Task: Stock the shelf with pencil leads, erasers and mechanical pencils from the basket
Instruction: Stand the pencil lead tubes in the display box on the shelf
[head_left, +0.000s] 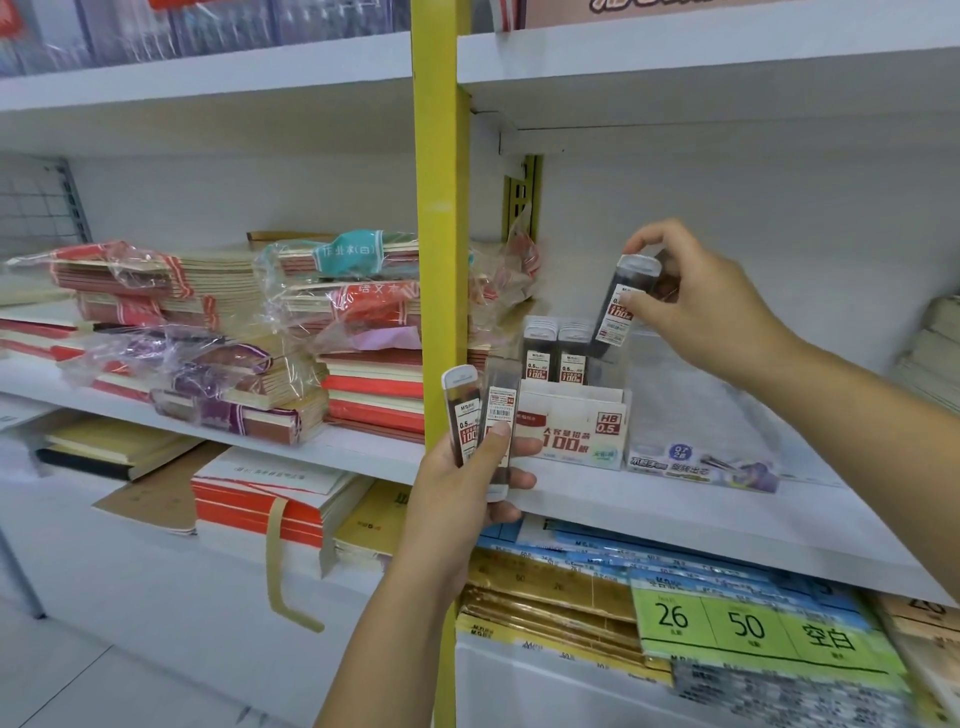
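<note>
You are pinching a dark, clear-plastic pencil-lead case with a white cap (621, 306) between the thumb and fingertips of your right hand (696, 306), holding it tilted just above the right side of the white cardboard display box marked HB 0.5 (571, 426). Your left hand (467, 483) is gripping two more lead cases (480, 421) of the same kind, nearer to you and left of the box, in front of the yellow metal upright (439, 260).

Inside the box, two rows of lead cases (553, 351) are standing upright on its left side, while its right side is looking unfilled. So the leads are partly stocked, by my reading, with three cases waiting in your hands.

Just right of the box, a clear plastic tray with a purple label (701, 415) is sitting on the white shelf board (675, 514); what it is holding is too hard to tell. No erasers or mechanical pencils are showing on this shelf, and the basket is out of view, so those parts appear undone.
</note>
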